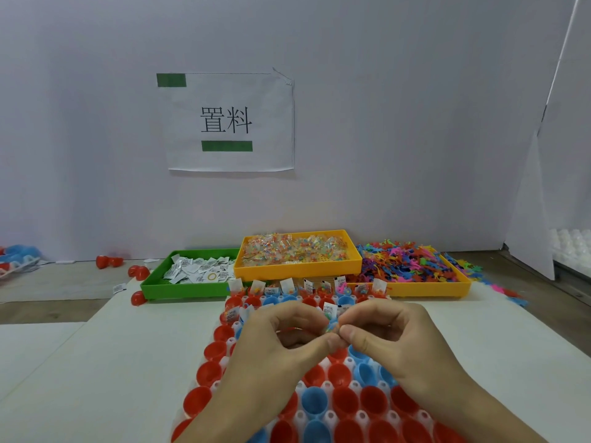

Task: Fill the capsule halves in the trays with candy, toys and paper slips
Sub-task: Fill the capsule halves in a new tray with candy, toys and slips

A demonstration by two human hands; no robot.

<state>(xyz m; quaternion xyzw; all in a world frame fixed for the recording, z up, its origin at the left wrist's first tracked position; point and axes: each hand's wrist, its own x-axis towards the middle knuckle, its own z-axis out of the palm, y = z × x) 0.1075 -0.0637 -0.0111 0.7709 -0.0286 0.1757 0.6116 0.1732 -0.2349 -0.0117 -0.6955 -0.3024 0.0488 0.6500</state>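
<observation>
Both hands meet over the far part of the white tray of capsule halves, which lies at the near edge of the white table. The left hand and the right hand have their fingers curled, and their fingertips pinch together one small colourful item between them. It looks like a candy packet or a small toy, but it is too hidden to say which.

The far row of halves already holds paper slips and coloured pieces. The red and blue halves nearer to the person look empty.

The supplies stand along the far edge of the table: a green bin with paper slips on the left, a yellow bin with wrapped candy in the middle, and another yellow bin with plastic toys on the right.

I judge that the step in hand is to prepare this item and put it in a half of the second row. To do it well, the fingertips should keep a light pinch, come low over one cup and release only when the item is inside the rim. The hands should not touch the standing slips of the far row, because these can fall out easily. It is better to fill row by row, so that no half is forgotten.
</observation>
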